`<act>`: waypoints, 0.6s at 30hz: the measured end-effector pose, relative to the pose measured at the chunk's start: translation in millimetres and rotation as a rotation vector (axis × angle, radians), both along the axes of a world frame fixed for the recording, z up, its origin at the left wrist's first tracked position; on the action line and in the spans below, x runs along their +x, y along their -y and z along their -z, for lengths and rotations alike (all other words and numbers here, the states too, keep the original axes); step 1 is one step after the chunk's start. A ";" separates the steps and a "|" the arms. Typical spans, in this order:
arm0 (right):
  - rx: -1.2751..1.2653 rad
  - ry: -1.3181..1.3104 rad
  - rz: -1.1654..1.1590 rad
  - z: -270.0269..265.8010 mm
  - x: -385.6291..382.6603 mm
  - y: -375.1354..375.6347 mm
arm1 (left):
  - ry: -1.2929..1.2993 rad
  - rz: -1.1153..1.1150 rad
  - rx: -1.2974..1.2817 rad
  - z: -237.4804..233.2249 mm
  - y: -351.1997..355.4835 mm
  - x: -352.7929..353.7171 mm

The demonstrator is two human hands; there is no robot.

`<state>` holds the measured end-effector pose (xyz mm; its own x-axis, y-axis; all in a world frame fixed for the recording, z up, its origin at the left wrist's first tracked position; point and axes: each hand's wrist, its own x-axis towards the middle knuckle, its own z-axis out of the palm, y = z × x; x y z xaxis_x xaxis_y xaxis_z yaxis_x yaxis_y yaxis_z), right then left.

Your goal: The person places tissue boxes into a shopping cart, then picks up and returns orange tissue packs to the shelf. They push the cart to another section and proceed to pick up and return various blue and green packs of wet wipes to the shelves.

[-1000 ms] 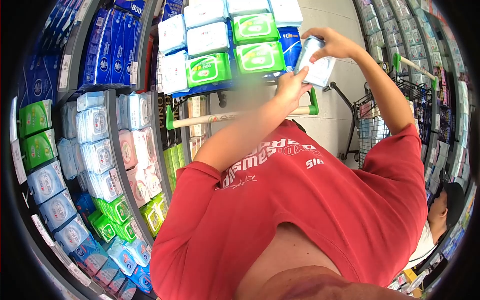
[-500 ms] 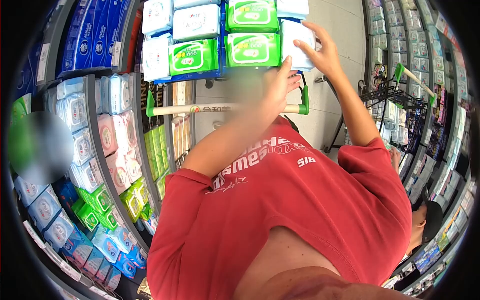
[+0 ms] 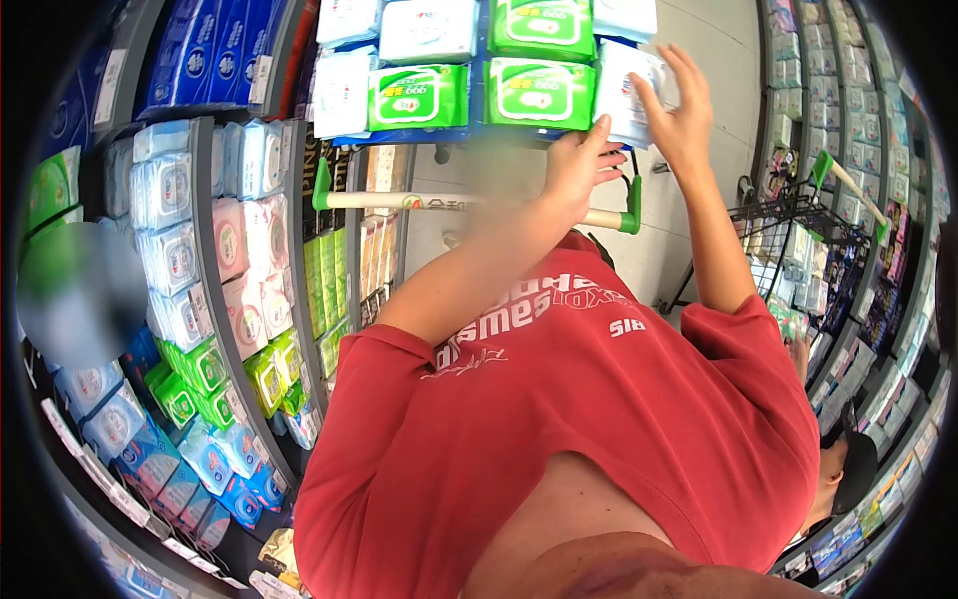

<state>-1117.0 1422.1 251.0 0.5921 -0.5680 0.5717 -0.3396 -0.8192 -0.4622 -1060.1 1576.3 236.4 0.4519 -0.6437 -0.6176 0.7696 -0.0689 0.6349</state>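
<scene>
A pale blue-white pack of wet wipes (image 3: pixel 626 100) lies at the right near corner of the stacked packs. My right hand (image 3: pixel 685 112) is open beside it, thumb resting on its face and fingers stretched along and past its right edge. At the pack's near edge is my left hand (image 3: pixel 576 172), thumb raised against the corner and fingers stretched apart below it. A green pack of wipes (image 3: pixel 542 95) sits just left of that pack. Another green pack (image 3: pixel 419 97) and a white pack (image 3: pixel 429 30) lie farther left in the stack.
The stack stands on a blue base over a shopping cart with a cream handle (image 3: pixel 384 201) in front of my body. Shelves of wipes (image 3: pixel 168 195) line the left. Another cart (image 3: pixel 798 215) stands at right, near a person in a black cap (image 3: pixel 856 469).
The view has shifted, so the stack and both hands sit farther right. My right fingers have spread away from the pack's far corner; the thumb stays on it.
</scene>
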 end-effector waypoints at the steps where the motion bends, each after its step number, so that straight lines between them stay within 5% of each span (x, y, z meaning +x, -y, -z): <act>1: -0.081 0.072 0.012 -12.5 1.8 -3.5 | -0.018 0.033 -0.016 0.8 -2.0 1.5; 7: 0.031 -0.240 0.182 -29.4 1.3 -31.0 | -0.050 0.204 -0.058 5.5 -26.8 5.6; 11: 0.097 -0.172 0.199 -10.9 2.0 -27.2 | 0.072 0.321 -0.100 -6.0 -66.3 25.3; 16: 0.140 -0.229 0.156 8.5 -1.2 -19.0 | 0.326 0.157 0.004 -15.5 -160.2 76.8; 18: 0.174 -0.220 0.149 -0.2 6.5 -17.7 | 0.648 -0.007 0.052 -10.5 -207.5 97.9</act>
